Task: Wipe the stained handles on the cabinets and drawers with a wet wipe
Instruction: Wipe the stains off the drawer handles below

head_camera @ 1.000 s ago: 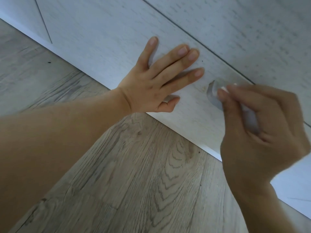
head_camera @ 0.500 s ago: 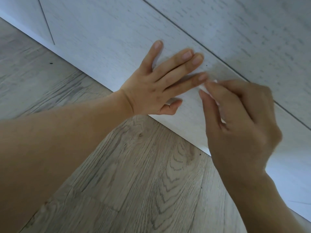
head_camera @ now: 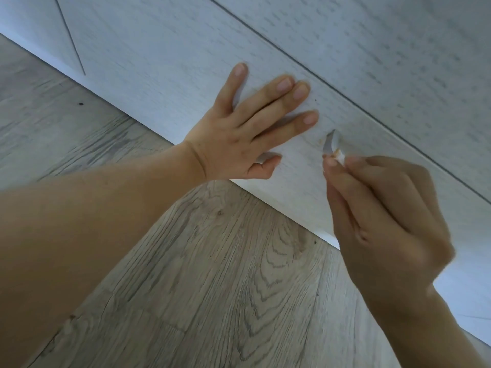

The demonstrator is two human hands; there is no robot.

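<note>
- My right hand (head_camera: 385, 216) pinches the wet wipe (head_camera: 339, 156) against the handle (head_camera: 330, 142).
- My left hand (head_camera: 247, 128) lies flat, fingers spread, on the drawer front (head_camera: 164, 62) just left of the handle.
- Wood floor (head_camera: 212, 274) runs below the handle.

right hand (head_camera: 382, 221) drawn back from left fingers, handle (head_camera: 329, 143) uncovered again

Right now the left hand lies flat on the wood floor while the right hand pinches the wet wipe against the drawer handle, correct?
Not quite. The head view shows the left hand flat on the white drawer front, above the wood floor, not on it. The rest holds: the right hand pinches the wet wipe against the drawer handle.
</note>
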